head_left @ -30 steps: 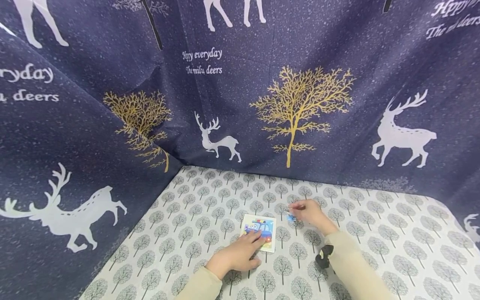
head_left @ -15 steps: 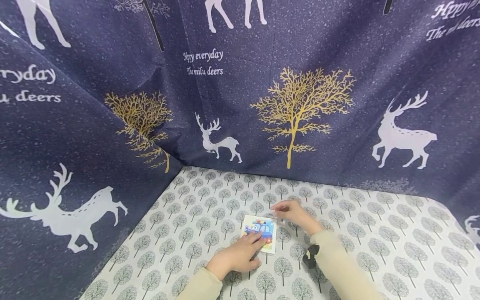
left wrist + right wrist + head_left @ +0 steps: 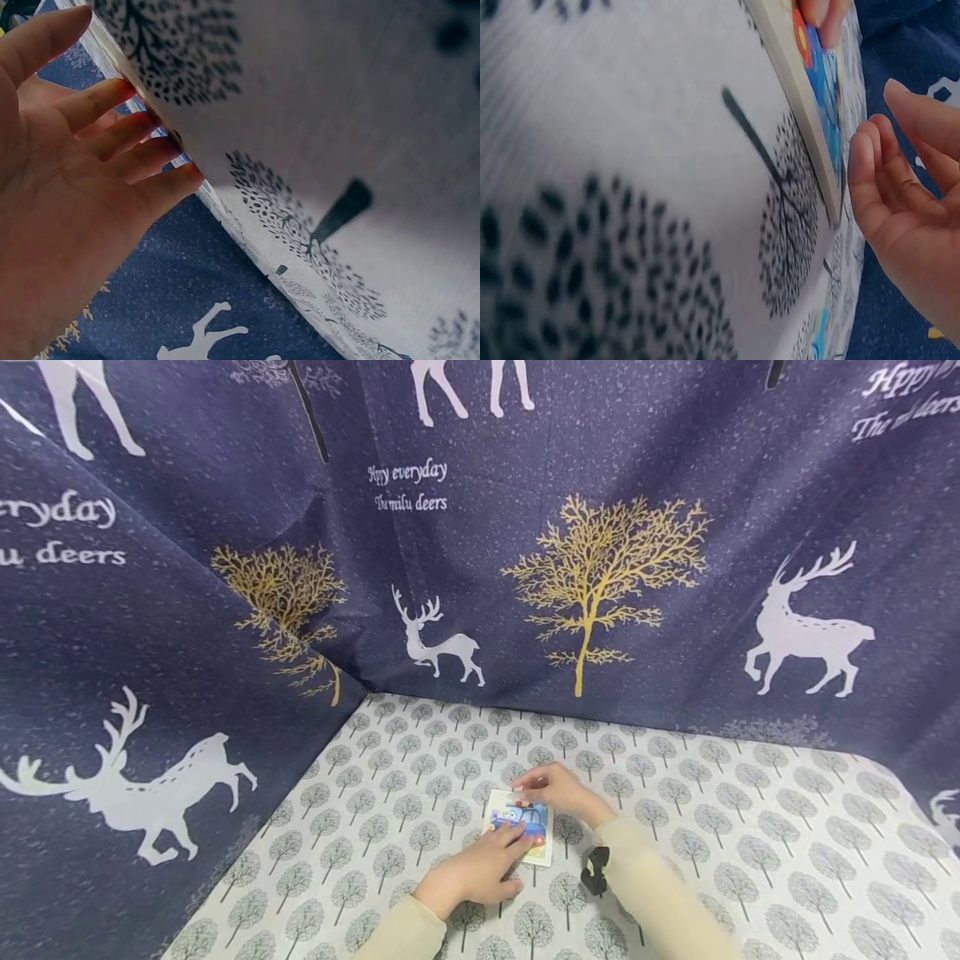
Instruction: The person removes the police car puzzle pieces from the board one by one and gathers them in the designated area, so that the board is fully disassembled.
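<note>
A small square puzzle board (image 3: 531, 817) with a cartoon blue car lies on the patterned cloth. My left hand (image 3: 476, 868) rests on its lower left part, fingers stretched over the car; the left wrist view shows that hand's (image 3: 75, 180) thumb held apart. Over the board's top edge is my right hand (image 3: 555, 792), thumb and fingers bent towards each other. In the right wrist view this hand (image 3: 915, 180) is just off the board's corner, and whether its fingertips pinch anything is hidden. A small blue piece (image 3: 821, 334) lies on the cloth near it.
A white cloth (image 3: 720, 877) printed with grey trees covers the table. Dark blue curtains (image 3: 450, 543) with deer and golden trees hang behind and at the left. A black object (image 3: 596, 871) sits at my right wrist.
My right hand has moved left, from beside a small blue piece at the board's right to above the board's top edge. My left hand stays on the board.
</note>
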A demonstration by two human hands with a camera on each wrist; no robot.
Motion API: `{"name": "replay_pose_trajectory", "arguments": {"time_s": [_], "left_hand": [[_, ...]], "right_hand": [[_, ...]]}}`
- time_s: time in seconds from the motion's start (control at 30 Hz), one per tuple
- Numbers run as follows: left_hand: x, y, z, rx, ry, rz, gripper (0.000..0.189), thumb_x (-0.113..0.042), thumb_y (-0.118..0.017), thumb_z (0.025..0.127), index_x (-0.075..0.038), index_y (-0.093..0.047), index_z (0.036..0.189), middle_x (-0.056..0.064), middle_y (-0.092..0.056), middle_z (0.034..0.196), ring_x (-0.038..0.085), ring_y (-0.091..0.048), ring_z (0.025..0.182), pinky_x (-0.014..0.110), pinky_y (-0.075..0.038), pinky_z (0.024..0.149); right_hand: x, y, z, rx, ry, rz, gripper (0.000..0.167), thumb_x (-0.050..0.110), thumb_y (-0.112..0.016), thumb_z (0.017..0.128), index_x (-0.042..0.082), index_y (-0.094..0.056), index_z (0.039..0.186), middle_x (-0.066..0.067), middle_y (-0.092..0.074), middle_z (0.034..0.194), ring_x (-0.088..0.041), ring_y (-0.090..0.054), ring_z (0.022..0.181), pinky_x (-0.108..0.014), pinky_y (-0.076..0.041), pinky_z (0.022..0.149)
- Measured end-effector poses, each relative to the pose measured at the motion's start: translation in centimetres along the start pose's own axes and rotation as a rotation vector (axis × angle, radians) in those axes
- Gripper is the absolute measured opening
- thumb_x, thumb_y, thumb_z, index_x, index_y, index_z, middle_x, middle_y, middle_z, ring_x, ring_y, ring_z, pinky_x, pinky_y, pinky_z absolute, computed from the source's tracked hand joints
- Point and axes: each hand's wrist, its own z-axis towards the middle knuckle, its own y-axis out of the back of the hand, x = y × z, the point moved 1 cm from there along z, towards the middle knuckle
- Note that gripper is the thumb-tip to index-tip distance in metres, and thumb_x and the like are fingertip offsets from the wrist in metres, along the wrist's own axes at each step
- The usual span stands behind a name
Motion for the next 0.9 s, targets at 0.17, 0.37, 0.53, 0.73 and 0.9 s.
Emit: {"name": "replay_pose_trajectory", "arguments": {"time_s": [0.17,0.37,0.53,0.73,0.9], "left_hand": [[-0.2,0.0,0.0,0.000,0.002,0.001,0.068,-0.034,-0.062,0.091,-0.016,-0.033,0.151,0.010,-0.026,0.157,0.034,-0.026,0.142,0.047,-0.028,0.113],[-0.2,0.1,0.0,-0.002,-0.003,0.008,0.067,-0.033,-0.062,0.091,-0.014,-0.034,0.150,0.011,-0.027,0.156,0.033,-0.026,0.142,0.046,-0.028,0.113],[-0.1,0.0,0.0,0.002,-0.009,0.020,0.067,-0.033,-0.061,0.092,-0.014,-0.035,0.150,0.011,-0.029,0.156,0.030,-0.027,0.142,0.046,-0.028,0.113],[0.0,-0.1,0.1,0.001,-0.008,0.007,0.067,-0.032,-0.062,0.092,-0.014,-0.035,0.150,0.011,-0.028,0.156,0.030,-0.027,0.142,0.047,-0.029,0.113],[0.0,-0.1,0.2,0.000,-0.006,0.002,0.066,-0.032,-0.062,0.092,-0.014,-0.035,0.150,0.011,-0.028,0.156,0.031,-0.027,0.142,0.047,-0.029,0.113]], "right_hand": [[0.0,-0.7,0.3,0.022,-0.020,0.003,0.020,0.009,-0.069,0.086,0.005,-0.073,0.105,-0.009,-0.071,0.102,-0.024,-0.066,0.094,-0.041,-0.054,0.086],[-0.1,-1.3,0.7,0.034,-0.068,-0.010,0.019,0.008,-0.071,0.084,0.008,-0.074,0.102,-0.002,-0.067,0.089,-0.013,-0.059,0.079,-0.032,-0.051,0.076],[-0.2,-1.5,0.8,0.065,-0.072,-0.024,0.017,0.005,-0.070,0.084,0.011,-0.076,0.098,0.002,-0.061,0.085,-0.012,-0.053,0.077,-0.029,-0.048,0.071],[-0.1,-1.4,0.8,0.097,-0.051,-0.049,0.016,0.003,-0.068,0.085,0.012,-0.076,0.096,0.002,-0.058,0.086,-0.012,-0.052,0.078,-0.027,-0.047,0.069],[0.0,-1.4,1.0,0.097,-0.117,-0.033,0.016,0.003,-0.067,0.086,0.013,-0.075,0.096,0.000,-0.059,0.091,-0.015,-0.053,0.083,-0.031,-0.048,0.073]]}}
